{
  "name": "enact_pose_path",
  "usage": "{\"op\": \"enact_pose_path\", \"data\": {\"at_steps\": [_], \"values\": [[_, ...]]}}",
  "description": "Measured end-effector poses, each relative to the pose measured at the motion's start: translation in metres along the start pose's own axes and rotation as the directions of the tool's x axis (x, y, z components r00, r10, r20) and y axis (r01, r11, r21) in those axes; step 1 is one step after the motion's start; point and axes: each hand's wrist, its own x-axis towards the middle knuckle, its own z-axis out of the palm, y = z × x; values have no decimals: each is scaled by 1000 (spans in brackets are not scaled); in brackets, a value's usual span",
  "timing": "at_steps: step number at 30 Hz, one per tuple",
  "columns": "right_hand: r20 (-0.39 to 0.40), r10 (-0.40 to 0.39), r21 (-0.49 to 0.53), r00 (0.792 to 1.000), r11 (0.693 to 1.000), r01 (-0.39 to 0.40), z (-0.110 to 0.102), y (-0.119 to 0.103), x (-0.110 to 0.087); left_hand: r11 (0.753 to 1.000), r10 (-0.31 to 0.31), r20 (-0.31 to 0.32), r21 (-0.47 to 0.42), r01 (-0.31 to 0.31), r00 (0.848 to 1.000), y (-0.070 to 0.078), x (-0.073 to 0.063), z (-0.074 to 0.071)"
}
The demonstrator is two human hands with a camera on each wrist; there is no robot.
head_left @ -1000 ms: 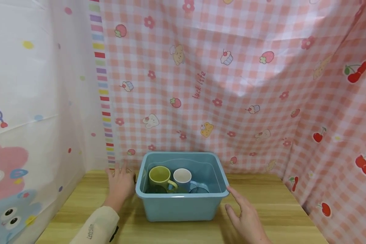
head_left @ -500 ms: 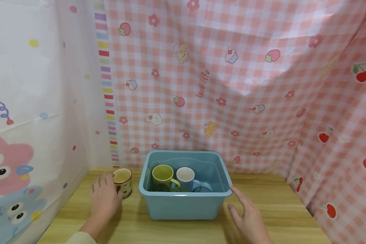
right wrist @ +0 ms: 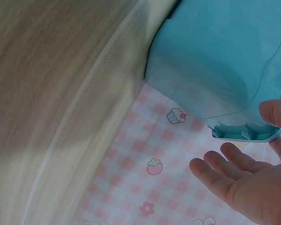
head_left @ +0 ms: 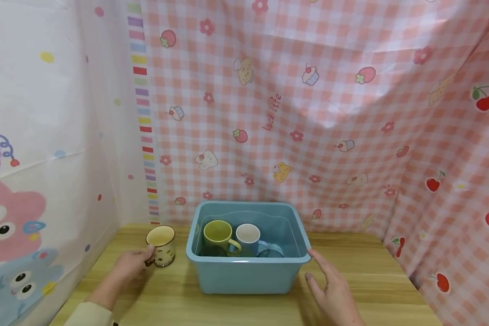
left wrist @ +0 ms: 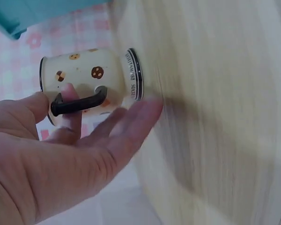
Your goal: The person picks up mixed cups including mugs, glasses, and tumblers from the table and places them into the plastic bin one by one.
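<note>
A cream enamel mug (head_left: 165,251) with small printed patches, a dark rim and a black handle (left wrist: 79,103) stands upright on the table, left of the blue bin (head_left: 244,277). My left hand (head_left: 128,267) holds it by the handle. The left wrist view shows the index finger passed through the handle and the thumb at its top near the rim; the other fingers extend below. At the bin's right side, my right hand (head_left: 334,292) has its fingers extended, with the index fingertip at the rim. The right wrist view shows this hand (right wrist: 253,185) beside the rim.
Inside the bin stand a green mug (head_left: 218,232) and a white-and-blue mug (head_left: 247,237). Transparent glass rims (head_left: 270,253) show near its front wall. Pink checked cloth (head_left: 293,104) hangs behind the wooden table (head_left: 371,271), with printed white cloth (head_left: 85,181) at the left.
My left hand has drawn back from over the mug to its left side and taken the handle. The mug has turned, so its handle points left. My right hand stays at the bin.
</note>
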Motion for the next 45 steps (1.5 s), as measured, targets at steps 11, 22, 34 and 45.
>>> {"op": "enact_pose_path", "data": {"at_steps": [11, 22, 34, 45], "values": [[4, 6, 1, 1000, 1000, -6, 1, 0, 0, 919, -66, 165, -375, 124, 984, 2, 2, 0], [12, 19, 8, 1000, 1000, -19, 0, 1, -1, 854, -58, 155, -505, 130, 986, 5, 5, 0], [36, 40, 24, 999, 999, -41, -1, -2, -1, 882, -6, 144, -465, 73, 990, 38, -8, -12], [38, 39, 32, 999, 999, -41, -2, -2, 0, 899, 88, 221, -438, 18, 971, 86, -32, -25]]}}
